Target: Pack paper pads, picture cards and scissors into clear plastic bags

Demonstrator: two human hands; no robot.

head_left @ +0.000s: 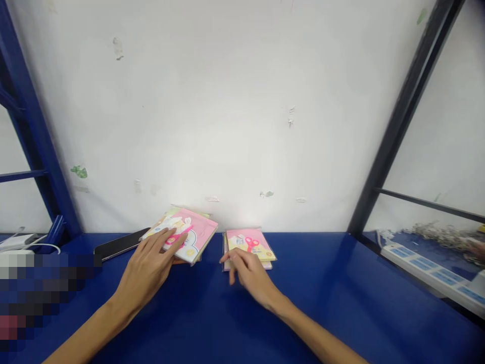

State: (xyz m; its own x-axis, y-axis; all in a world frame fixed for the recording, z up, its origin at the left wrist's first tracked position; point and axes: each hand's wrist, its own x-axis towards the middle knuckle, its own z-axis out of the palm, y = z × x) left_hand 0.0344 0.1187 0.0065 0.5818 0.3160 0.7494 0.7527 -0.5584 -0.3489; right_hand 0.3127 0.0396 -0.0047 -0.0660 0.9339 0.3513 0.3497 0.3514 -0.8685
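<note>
Two small stacks of pink booklets with a scissors picture lie on the blue table against the white wall. My left hand rests flat, fingers stretched out, on the left stack, which sits askew. My right hand reaches the near edge of the right stack, fingers curled loosely down onto its front edge; I cannot make out a firm grip.
A black flat device lies left of the left stack. White cables and a charger sit at the far left. A black frame post rises on the right, with a white power strip behind it.
</note>
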